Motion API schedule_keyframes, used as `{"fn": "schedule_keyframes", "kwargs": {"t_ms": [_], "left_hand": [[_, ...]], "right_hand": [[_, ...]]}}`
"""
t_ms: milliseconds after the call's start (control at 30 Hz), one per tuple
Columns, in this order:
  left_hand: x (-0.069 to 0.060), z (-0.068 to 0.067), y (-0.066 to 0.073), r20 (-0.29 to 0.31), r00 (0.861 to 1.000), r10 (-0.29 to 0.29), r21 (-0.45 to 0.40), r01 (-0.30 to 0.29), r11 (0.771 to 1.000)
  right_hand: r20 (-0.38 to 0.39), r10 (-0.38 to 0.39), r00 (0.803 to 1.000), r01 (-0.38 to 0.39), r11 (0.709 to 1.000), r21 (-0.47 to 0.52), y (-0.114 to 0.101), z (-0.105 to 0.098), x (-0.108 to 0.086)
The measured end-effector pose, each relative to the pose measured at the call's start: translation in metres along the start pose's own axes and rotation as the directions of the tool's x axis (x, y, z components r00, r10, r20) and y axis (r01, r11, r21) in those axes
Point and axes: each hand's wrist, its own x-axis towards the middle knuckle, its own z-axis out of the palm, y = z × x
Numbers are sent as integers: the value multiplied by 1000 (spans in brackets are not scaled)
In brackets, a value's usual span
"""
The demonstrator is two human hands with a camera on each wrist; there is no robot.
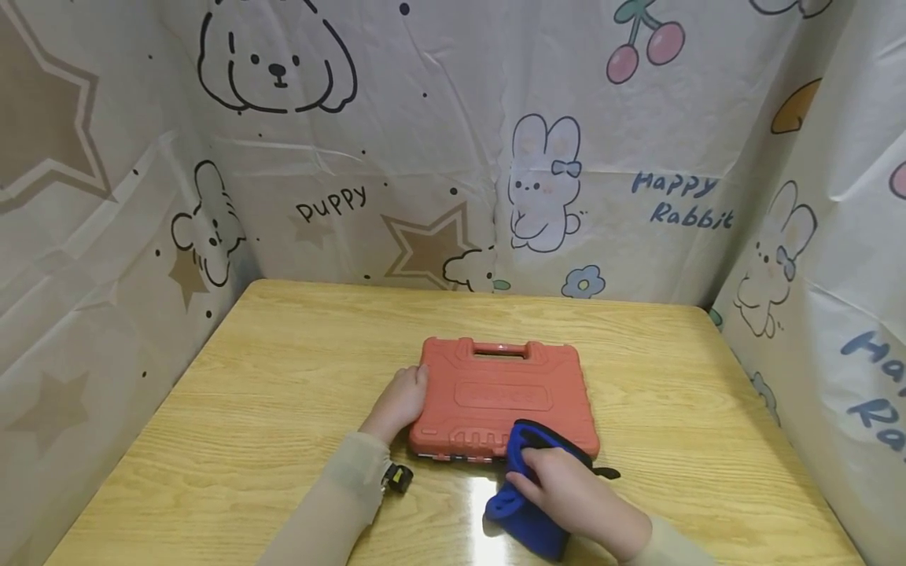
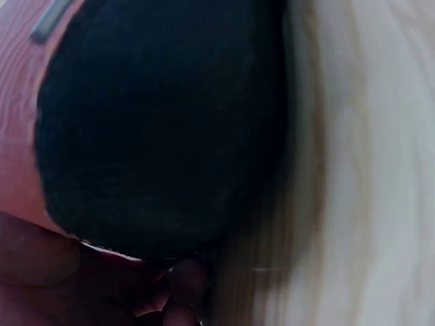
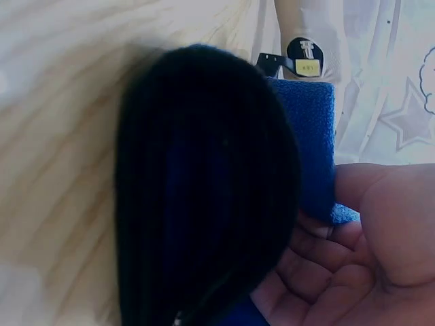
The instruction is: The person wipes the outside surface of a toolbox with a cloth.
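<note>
Remotely, I watch the left hand [image 1: 402, 399] grip the left side of a red case [image 1: 502, 377] on the worktop [image 1: 297, 362] while the right hand [image 1: 566, 487] clutches a folded blue cloth [image 1: 534, 531] beside the case's near edge, contact unclear. Should the cloth's loose black tab [image 1: 607, 473] snag there, I judge, a tug could skew the case, particularly if the left hold slackens.

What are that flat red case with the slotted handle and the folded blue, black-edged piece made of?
The red case looks like hard, matte moulded plastic, given its crisp raised relief. The folded blue piece seems fuzzy fabric, judging by its napped surface and curled fold; fibre unclear.
</note>
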Motion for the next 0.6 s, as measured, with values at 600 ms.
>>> {"fn": "schedule_keyframes", "kwargs": {"t_ms": [600], "left_hand": [[5, -1, -5, 2, 1000, 29, -9, -29, 1000]], "right_hand": [[146, -120, 982, 122, 993, 0, -31, 12, 31]]}}
